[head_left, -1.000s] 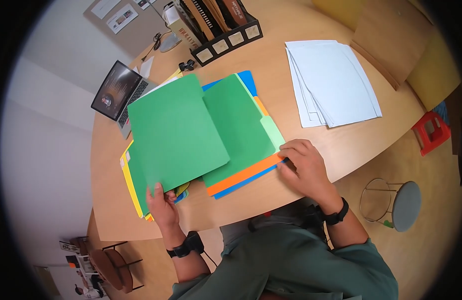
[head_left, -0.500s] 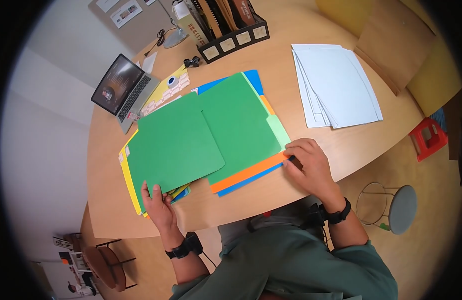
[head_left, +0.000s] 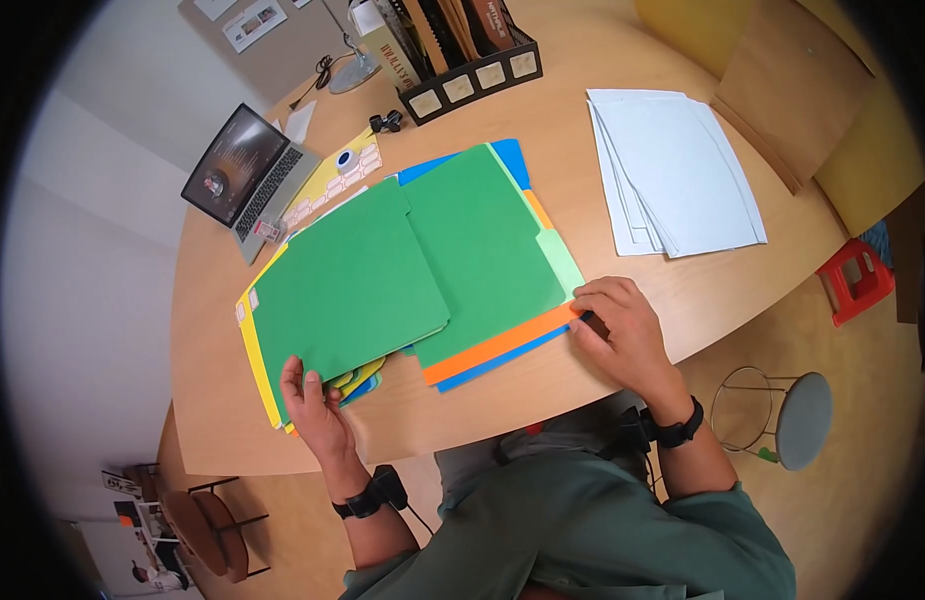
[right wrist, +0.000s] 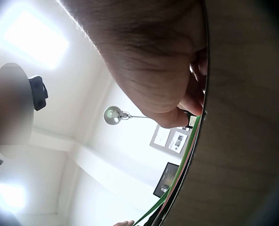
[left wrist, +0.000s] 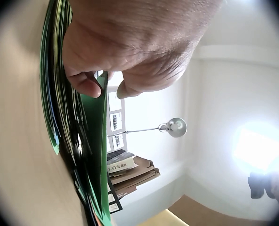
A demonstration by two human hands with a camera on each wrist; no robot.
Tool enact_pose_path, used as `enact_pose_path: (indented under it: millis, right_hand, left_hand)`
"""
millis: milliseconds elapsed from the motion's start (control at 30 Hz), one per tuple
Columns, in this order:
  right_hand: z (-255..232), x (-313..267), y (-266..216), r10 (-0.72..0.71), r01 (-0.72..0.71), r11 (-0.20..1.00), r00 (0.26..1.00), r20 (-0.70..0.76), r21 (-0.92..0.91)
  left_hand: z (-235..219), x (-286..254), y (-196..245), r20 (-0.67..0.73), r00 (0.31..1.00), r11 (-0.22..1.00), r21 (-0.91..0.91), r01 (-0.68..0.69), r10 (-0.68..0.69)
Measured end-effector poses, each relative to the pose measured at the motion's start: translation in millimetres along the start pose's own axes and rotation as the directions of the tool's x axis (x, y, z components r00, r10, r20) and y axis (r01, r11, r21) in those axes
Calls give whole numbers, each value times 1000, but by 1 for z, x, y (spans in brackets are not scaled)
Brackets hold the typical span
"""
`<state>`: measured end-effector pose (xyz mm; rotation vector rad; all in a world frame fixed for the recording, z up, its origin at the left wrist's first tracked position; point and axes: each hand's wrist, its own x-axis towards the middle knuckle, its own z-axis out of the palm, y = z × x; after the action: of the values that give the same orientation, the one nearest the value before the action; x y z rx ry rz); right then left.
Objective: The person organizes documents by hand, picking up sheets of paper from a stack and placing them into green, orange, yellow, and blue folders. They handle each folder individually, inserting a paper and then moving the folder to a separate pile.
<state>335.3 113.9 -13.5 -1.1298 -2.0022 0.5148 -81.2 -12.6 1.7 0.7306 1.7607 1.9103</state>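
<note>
Left hand (head_left: 318, 410) pinching green cover (head_left: 348, 290), now lowered nearly flat; right hand (head_left: 623, 335) clamped on folder stack's (head_left: 498, 345) near-right corner, worktop (head_left: 683, 290) steady.

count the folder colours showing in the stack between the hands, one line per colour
green folders: 2 shades, dark on top and a paler one under it
orange folder: 1
blue folder: 1
yellow folder: 1
total: 5 colours showing; how many folders lie hidden beneath cannot be told
</note>
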Motion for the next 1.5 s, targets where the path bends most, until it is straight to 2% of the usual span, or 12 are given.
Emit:
enact_pose_path:
  millis: [267,533,867,933,1067,1133,1167,1233,1333,1367,1433,1500]
  right_hand:
    - [-1,0,1,-2,2,1000,1000,4,19]
    - [-1,0,0,-1,0,1000,1000,8,21]
    - [-1,0,2,-4,4,999,1000,-3,40]
    - [-2,0,2,-5,5,999,1000,-4,41]
    - [-2,1,1,2,-2,998,1000,-2,55]
    - [-2,0,1,12,-12,998,1000,-7,56]
    - [-2,0,1,3,-3,998,1000,-5,60]
    - [-2,0,2,4,-4,999,1000,-6,41]
    - [-3,-1,5,-51,51,997,999,-18,49]
    - [-6,-2,2,-34,34,999,999,-21,24]
    - [-16,-3,-1,27,-24,989,999,-24,144]
    - [-34,-2,10,0,5,995,998,-56,101]
  left_hand:
    - [9,-5,0,-20,1000,997,79,-18,19]
    - [24,-17,-11,41,997,954,291,-71,61]
    - [23,-15,-26,60,994,962,254,-102,89]
    - [23,-18,-25,-36,993,986,128,-105,110]
    - [29,-32,-19,-24,991,990,39,-134,135]
    - [32,-40,-16,130,985,993,24,-116,112]
    - [33,-44,-13,139,985,994,17,-109,106]
    - [39,-54,-9,274,959,965,222,-143,79]
    - [38,-57,-26,345,936,933,307,-187,74]
    - [40,-59,-32,365,929,940,293,-177,61]
    - [51,-64,-27,385,916,904,343,-253,111]
    - [57,-69,-22,397,911,893,364,-264,108]
